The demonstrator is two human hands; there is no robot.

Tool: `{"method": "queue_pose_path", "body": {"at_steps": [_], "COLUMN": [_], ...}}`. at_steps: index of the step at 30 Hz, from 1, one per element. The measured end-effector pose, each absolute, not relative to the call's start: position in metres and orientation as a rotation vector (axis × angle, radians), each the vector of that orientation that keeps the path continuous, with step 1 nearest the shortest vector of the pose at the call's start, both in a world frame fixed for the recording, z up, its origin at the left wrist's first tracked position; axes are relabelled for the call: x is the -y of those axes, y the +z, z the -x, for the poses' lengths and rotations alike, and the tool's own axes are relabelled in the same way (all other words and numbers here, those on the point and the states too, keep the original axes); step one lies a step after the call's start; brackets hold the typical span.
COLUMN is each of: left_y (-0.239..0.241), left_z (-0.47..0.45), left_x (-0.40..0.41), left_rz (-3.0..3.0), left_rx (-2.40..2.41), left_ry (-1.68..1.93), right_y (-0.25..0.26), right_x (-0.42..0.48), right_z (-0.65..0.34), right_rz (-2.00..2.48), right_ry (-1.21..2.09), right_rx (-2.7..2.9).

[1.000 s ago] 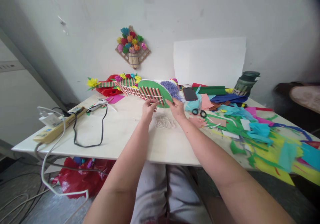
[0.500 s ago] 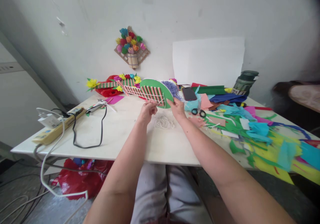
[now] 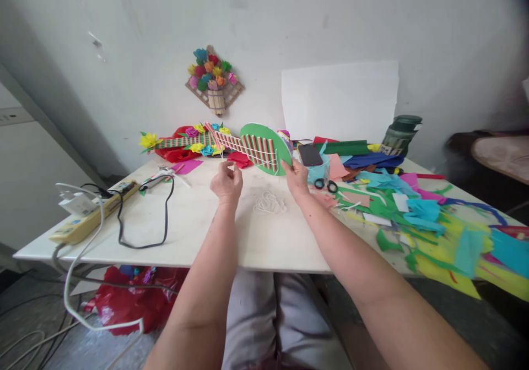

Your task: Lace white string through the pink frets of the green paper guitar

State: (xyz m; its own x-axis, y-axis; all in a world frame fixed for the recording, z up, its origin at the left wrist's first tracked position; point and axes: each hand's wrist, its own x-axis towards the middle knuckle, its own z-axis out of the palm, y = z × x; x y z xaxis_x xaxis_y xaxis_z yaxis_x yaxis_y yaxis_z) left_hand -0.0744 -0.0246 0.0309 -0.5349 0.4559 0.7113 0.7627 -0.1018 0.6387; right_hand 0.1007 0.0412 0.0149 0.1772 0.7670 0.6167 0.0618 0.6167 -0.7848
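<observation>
My right hand [image 3: 296, 177] grips the lower right edge of a green oval board [image 3: 247, 132], thumb on its face. A row of pink rolled-paper sticks [image 3: 259, 148] runs across the board and out along a narrow neck to the left, with white string [image 3: 264, 163] stretched over them. My left hand [image 3: 227, 183] is closed in a pinch, left of the board and below the neck. Thin white string seems to run to its fingertips, though it is hard to make out. A loose coil of white string [image 3: 269, 202] lies on the table between my forearms.
Scissors [image 3: 326, 185], a phone [image 3: 309, 154] and colourful paper scraps [image 3: 421, 216] cover the right side. A dark green bottle [image 3: 400, 135] stands behind them. On the left are a power strip [image 3: 97, 216] with cables and a glue gun [image 3: 159, 178]. A flower-decorated piece [image 3: 182, 140] lies at the back.
My left hand has moved left, away from the board's lower edge, still pinched. My right hand has shifted slightly right with the board, which now tilts more and shows more of its face.
</observation>
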Motion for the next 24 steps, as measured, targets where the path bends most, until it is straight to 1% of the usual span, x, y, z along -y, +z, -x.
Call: {"method": "queue_pose_path", "body": {"at_steps": [2,5,9,13,19,24], "left_y": [0.030,0.029,0.029,0.032,0.033,0.030], "left_z": [0.079,0.082,0.073,0.050,0.021,0.006], "left_x": [0.024,0.020,0.017,0.018,0.022,0.026], "left_rz": [1.228,1.225,1.434,1.749,2.079,2.243], "left_rx": [1.877,1.700,1.323,0.989,0.811,0.797], "left_ry": [-1.655,-1.713,-1.740,-1.573,-1.345,-1.237], "right_y": [0.014,0.013,0.013,0.016,0.018,0.014], "right_x": [-0.043,-0.046,-0.046,-0.042,-0.036,-0.037], "right_z": [-0.103,-0.106,-0.108,-0.107,-0.104,-0.101], "right_rz": [0.807,0.834,0.869,0.888,0.870,0.805], "right_ry": [0.572,0.542,0.499,0.488,0.495,0.583], "right_rx": [1.297,1.276,1.265,1.286,1.322,1.318]}}
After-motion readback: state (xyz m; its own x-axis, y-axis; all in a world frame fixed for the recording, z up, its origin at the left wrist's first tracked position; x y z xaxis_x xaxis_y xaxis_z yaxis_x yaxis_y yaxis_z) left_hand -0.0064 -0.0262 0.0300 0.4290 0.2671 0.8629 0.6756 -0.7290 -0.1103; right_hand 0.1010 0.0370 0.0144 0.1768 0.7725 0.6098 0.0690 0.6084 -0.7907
